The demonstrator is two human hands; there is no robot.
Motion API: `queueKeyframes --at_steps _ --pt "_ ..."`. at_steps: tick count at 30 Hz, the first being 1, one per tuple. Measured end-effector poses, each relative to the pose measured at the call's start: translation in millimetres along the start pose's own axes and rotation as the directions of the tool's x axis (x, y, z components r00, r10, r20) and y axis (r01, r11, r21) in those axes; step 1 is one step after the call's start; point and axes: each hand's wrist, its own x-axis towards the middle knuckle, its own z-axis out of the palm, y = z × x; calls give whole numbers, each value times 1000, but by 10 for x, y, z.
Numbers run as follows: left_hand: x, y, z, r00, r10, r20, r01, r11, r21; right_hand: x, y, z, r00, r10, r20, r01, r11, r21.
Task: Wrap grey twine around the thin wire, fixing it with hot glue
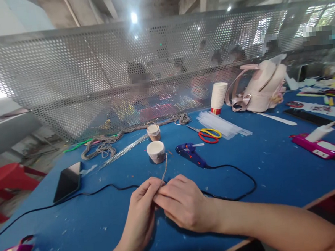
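Note:
Both my hands meet over the near middle of the blue table (pixel 114 225). A thin greyish cord (pixel 165 167), looking twisted, rises from between their fingers. My left hand (pixel 143 207) pinches it between thumb and forefinger. Right beside it, my right hand (pixel 184 202) is closed with its fingertips at the same spot; the cord's lower part is hidden. Just beyond the cord's tip stands a small white-topped cup (pixel 156 152). A smaller cup with a looped handle (pixel 154 132) is behind it. To the right lies a blue glue gun (pixel 191 154).
Red-and-yellow scissors (pixel 210 135), clear glue sticks (pixel 221 124), stacked paper cups (pixel 219 97) and a pink backpack (pixel 265 88) lie farther back. Grey cord bundles (pixel 100 147) and a phone (pixel 68 181) are left. A black cable (pixel 97 191) crosses the table. A perforated metal screen (pixel 95 80) stands behind.

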Motion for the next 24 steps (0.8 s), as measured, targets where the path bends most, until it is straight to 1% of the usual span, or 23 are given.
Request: queueKeyframes --at_steps 4,9,12,14,15,16,17,18,19,20,21,22,23,24 --pt "8 -1 -25 1000 -24 15 24 999 -22 5 3 12 993 -109 53 113 990 -85" --pt "13 8 -25 1000 -10 3 10 1000 -19 12 19 23 981 -119 152 139 982 -128" --pt "13 16 -21 1000 -4 -9 4 1000 -25 19 41 -31 972 -175 157 191 977 -95" --pt "13 18 -23 1000 3 -7 -3 1000 -25 -6 97 -121 963 -224 152 233 972 -44" --pt "14 19 -25 1000 6 -4 -6 1000 -26 -35 146 -179 963 -222 151 229 973 -26" --pt "16 20 -27 1000 3 -1 -3 1000 -29 -78 209 -240 972 -183 147 188 982 -19" --pt "20 23 -28 1000 -2 -2 2 999 -32 -132 286 -301 987 -93 133 98 995 -36" --pt "23 27 -26 1000 -8 -7 8 999 -36 -194 375 -357 993 28 115 -19 997 -76" --pt "26 32 -23 1000 -14 -16 14 999 -39 -260 470 -407 982 161 98 -149 981 -126" --pt "28 37 -17 999 -20 -25 19 999 -42 -323 568 -447 950 297 98 -277 945 -175" --pt "29 42 -10 999 -25 -31 24 999 -43 -379 662 -478 891 441 109 -409 883 -231" --pt "29 45 -2 999 -27 -35 26 999 -44 -421 749 -497 807 574 142 -524 805 -277" --pt "27 46 6 999 -29 -36 28 999 -45 -449 824 -504 714 678 178 -614 727 -307" --pt "26 45 12 999 -31 -36 30 999 -43 -460 888 -500 624 751 217 -682 658 -319"
